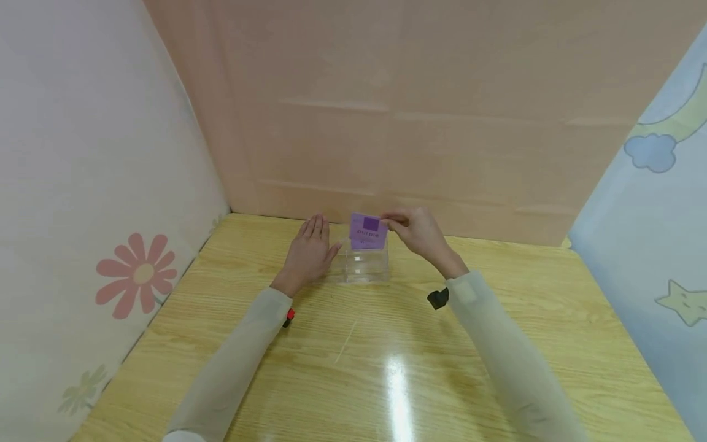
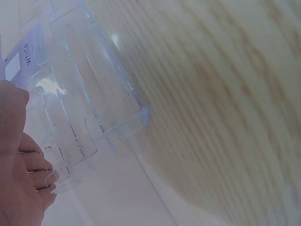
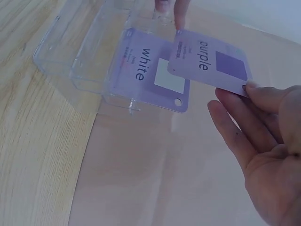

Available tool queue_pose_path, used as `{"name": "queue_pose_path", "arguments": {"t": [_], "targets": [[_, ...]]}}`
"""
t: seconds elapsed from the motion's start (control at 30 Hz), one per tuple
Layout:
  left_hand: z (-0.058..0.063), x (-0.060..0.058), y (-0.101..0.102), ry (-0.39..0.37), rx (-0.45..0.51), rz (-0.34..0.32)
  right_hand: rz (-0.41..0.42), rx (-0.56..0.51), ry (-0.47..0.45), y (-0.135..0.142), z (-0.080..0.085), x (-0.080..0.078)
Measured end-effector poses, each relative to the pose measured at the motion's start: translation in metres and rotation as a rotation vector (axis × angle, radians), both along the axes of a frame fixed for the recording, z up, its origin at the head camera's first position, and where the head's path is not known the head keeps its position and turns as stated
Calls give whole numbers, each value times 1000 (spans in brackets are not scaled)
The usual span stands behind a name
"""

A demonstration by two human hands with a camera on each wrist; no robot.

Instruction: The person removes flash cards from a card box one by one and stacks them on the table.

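A clear plastic tiered holder (image 1: 367, 267) stands on the table near the back panel. My right hand (image 1: 417, 233) pinches the edge of a purple card (image 1: 369, 232) printed "purple", between thumb and fingers, above the holder. In the right wrist view, a card printed "white" (image 3: 131, 63) stands in a slot of the holder, partly overlapped by the purple card. My left hand (image 1: 309, 252) lies against the holder's left side, fingers extended and thumb out toward its front. Seen from the right wrist, a left fingertip (image 3: 181, 14) is right at the purple card's corner.
The wood-grain table (image 1: 331, 368) carries the holder close to its back edge. Behind it rises a tan panel (image 1: 386, 123). Side panels with a flower print (image 1: 143, 273) on the left and a star print (image 1: 685, 304) on the right border the table.
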State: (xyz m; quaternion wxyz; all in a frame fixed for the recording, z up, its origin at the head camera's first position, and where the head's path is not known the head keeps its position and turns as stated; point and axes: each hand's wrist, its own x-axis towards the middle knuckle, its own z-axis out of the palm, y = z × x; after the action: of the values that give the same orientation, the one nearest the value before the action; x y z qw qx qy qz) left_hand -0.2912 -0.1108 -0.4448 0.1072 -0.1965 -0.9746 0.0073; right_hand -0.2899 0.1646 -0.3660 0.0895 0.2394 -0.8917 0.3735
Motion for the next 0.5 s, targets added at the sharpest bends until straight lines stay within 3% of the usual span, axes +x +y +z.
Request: {"name": "queue_pose_path", "arguments": {"t": [0.17, 0.3, 0.5], "targets": [[-3, 0, 0, 10, -8, -4, -19, -123, -97, 6, -2, 7], [-3, 1, 0, 0, -6, -2, -33, -207, -115, 13, -3, 13], [0, 3, 2, -27, 0, -9, -39, -221, -124, 26, -7, 17]]}}
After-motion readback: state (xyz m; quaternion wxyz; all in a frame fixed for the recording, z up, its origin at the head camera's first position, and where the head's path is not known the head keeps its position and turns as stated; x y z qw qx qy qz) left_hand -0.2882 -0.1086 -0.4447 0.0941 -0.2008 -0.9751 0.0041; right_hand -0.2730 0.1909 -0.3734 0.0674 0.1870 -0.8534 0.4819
